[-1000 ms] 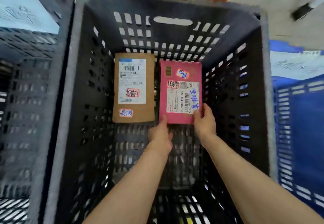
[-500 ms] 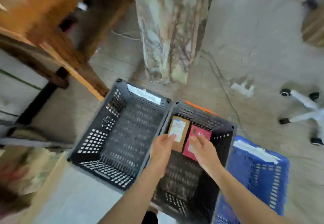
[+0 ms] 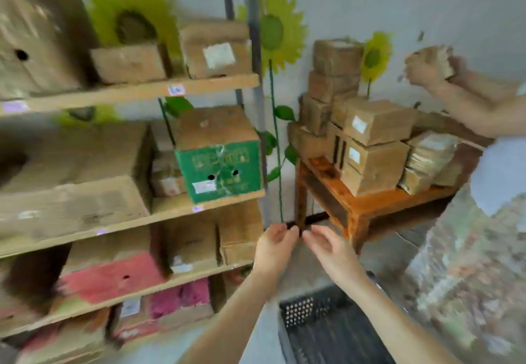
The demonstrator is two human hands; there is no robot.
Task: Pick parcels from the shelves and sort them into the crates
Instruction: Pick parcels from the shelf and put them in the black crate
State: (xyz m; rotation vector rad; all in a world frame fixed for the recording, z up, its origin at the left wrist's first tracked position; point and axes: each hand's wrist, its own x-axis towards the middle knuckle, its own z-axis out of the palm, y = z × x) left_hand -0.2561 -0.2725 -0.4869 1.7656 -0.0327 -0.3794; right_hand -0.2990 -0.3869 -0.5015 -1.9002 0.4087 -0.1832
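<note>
Left hand (image 3: 274, 245) and right hand (image 3: 327, 245) hang open, empty, and a hasty reach could topple the green box (image 3: 219, 164) perched at the shelf (image 3: 170, 212) edge.

Smeared by motion nearly everywhere. Cannot read the white label (image 3: 203, 186) on the green box (image 3: 220, 170), nor the print on its front. Cannot read the labels of the parcels (image 3: 375, 124) on the wooden table (image 3: 370, 207), nor the small tags on the edges of the shelves (image 3: 136, 90). Cut off by the left and top edges: a big cardboard box (image 3: 34, 36). Cut off by the bottom edge: the black crate (image 3: 327, 326), with most of its inside out of view. Cut off at the right edge: another person's arm (image 3: 469, 101), gripping a brownish thing (image 3: 438, 60) too blurred to name. Cannot tell what the mottled patch (image 3: 469, 278) at lower right is. Cannot count the pink parcels (image 3: 113, 275) low on the shelves, run together by blur.
</note>
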